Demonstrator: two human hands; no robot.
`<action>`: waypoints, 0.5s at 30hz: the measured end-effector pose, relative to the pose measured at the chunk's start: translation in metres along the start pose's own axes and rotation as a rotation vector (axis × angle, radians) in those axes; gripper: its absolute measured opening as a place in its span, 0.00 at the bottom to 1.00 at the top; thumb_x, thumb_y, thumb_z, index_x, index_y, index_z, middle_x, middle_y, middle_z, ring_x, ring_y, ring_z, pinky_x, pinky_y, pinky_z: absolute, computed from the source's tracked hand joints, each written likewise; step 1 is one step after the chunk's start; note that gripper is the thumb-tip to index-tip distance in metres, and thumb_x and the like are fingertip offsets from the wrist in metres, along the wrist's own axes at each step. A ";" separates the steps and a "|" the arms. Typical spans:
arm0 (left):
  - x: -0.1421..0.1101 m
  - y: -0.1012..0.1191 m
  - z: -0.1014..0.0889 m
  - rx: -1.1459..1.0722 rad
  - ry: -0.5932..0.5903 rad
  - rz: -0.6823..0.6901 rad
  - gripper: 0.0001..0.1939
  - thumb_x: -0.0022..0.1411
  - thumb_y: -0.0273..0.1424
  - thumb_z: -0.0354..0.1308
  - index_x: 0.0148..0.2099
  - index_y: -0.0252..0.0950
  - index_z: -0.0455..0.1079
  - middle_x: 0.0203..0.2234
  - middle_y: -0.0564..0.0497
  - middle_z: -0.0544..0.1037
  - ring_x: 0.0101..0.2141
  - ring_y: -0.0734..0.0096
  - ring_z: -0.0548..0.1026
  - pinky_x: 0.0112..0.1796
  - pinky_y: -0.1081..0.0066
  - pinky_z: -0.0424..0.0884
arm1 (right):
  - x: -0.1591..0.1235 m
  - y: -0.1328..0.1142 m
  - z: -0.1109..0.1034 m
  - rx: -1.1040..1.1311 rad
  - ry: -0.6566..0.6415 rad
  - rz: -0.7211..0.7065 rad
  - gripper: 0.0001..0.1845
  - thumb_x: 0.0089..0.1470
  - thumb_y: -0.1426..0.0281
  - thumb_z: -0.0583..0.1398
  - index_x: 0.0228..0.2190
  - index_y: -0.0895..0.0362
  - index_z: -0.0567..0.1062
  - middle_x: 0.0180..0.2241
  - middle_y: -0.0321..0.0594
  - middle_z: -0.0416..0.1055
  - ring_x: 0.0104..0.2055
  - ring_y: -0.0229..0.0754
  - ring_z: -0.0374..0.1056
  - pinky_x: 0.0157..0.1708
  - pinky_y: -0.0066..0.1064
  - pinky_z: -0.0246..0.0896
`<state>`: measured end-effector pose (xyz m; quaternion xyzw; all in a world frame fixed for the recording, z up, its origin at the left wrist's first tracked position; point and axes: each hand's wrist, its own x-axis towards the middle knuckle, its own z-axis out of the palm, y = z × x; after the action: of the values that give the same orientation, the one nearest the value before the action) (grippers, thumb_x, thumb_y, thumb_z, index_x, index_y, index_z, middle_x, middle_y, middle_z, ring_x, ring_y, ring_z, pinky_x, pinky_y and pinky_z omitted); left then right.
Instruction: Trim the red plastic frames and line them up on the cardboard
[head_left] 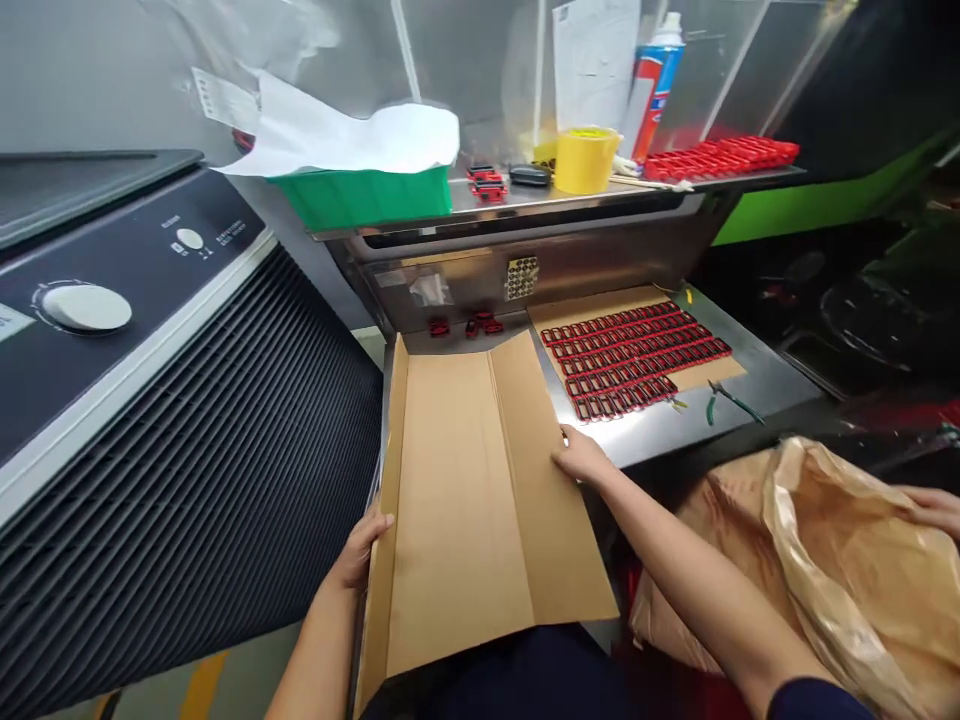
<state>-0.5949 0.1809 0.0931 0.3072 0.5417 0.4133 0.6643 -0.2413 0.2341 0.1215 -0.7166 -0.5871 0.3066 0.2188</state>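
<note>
A long folded cardboard sheet (461, 480) with raised side flaps lies across the front of the metal bench, its near end over my lap. My left hand (362, 545) grips its left flap, thumb on the inside and fingers hidden behind. On the other side, my right hand (583, 455) pinches the edge of the wide right flap. Just right of the cardboard, rows of small red and black parts (630, 355) rest on another flat cardboard piece (709, 375). Several loose red and black parts (484, 325) lie beyond its far end.
Green-handled pliers (731, 402) lie near the bench's front edge. A shelf above carries a green bin (367, 198), yellow tape roll (585, 162), spray can (657, 90) and red parts (720, 157). A black louvred machine (225, 480) stands left. Another person's hand (934, 508) touches a brown paper sack (795, 540).
</note>
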 end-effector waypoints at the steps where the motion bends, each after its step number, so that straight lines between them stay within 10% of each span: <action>1: 0.017 -0.001 -0.007 -0.010 0.042 -0.010 0.46 0.41 0.39 0.66 0.64 0.37 0.63 0.45 0.45 0.82 0.43 0.47 0.80 0.33 0.65 0.76 | 0.037 -0.015 0.005 -0.082 0.035 -0.038 0.28 0.51 0.72 0.59 0.55 0.59 0.72 0.52 0.51 0.74 0.54 0.56 0.70 0.53 0.44 0.65; 6: 0.097 0.000 -0.038 0.059 0.099 -0.028 0.39 0.46 0.39 0.58 0.62 0.38 0.67 0.52 0.45 0.79 0.54 0.43 0.75 0.47 0.56 0.75 | 0.233 -0.102 0.024 -0.364 0.127 -0.295 0.33 0.60 0.61 0.59 0.64 0.53 0.62 0.67 0.47 0.55 0.70 0.54 0.43 0.66 0.46 0.44; 10: 0.129 0.019 -0.066 0.654 0.220 -0.015 0.31 0.51 0.38 0.54 0.58 0.39 0.72 0.53 0.42 0.78 0.57 0.39 0.71 0.54 0.47 0.70 | 0.360 -0.138 0.060 -0.473 0.126 -0.331 0.42 0.50 0.49 0.66 0.63 0.48 0.64 0.66 0.49 0.55 0.69 0.62 0.43 0.63 0.54 0.45; 13: 0.155 0.052 -0.050 1.240 0.552 0.278 0.30 0.55 0.33 0.55 0.62 0.38 0.69 0.61 0.37 0.69 0.64 0.36 0.61 0.61 0.38 0.58 | 0.407 -0.136 0.093 -0.495 0.163 -0.270 0.42 0.51 0.44 0.63 0.60 0.52 0.67 0.62 0.54 0.58 0.64 0.66 0.50 0.57 0.55 0.54; 15: 0.186 0.076 -0.015 1.502 0.469 0.584 0.31 0.58 0.25 0.51 0.64 0.44 0.65 0.67 0.43 0.62 0.68 0.45 0.53 0.65 0.39 0.49 | 0.419 -0.130 0.109 -0.503 0.197 -0.249 0.38 0.55 0.44 0.59 0.59 0.53 0.67 0.60 0.55 0.58 0.62 0.65 0.52 0.54 0.52 0.57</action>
<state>-0.6123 0.3804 0.0680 0.7019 0.6957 0.1514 0.0197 -0.3573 0.6657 0.0547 -0.6972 -0.7038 0.0513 0.1262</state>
